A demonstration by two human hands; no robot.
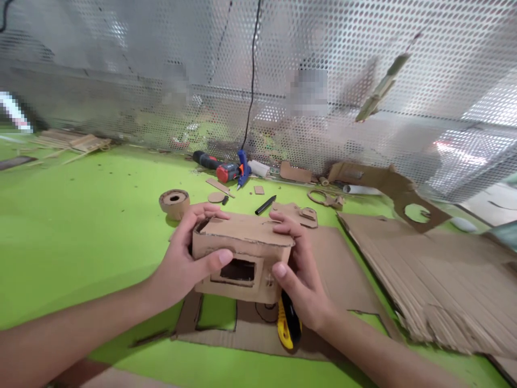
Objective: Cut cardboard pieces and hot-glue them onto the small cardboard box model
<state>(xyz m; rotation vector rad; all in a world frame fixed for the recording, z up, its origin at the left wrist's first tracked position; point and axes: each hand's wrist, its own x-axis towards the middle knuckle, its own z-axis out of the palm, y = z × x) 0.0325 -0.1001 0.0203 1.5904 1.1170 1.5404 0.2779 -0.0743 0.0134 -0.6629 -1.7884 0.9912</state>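
A small cardboard box (242,237) with a rectangular opening in its front is held between both hands. My left hand (189,258) grips its left side, thumb on the front beside the opening and fingers over the top. On the right side, my right hand (301,269) has its thumb on the front and its fingers over the top edge. Beneath the box lies a cut cardboard sheet (250,334) with a square hole. A yellow and black utility knife (287,323) rests on that sheet, partly hidden by the box and my right hand.
Behind the box are a cardboard ring roll (174,203), a black marker (265,205), a blue glue gun (243,170) and a drill (220,168). Stacked cardboard sheets (428,269) lie at the right. Wooden strips (72,141) sit at the far left, before a perforated metal screen (202,70).
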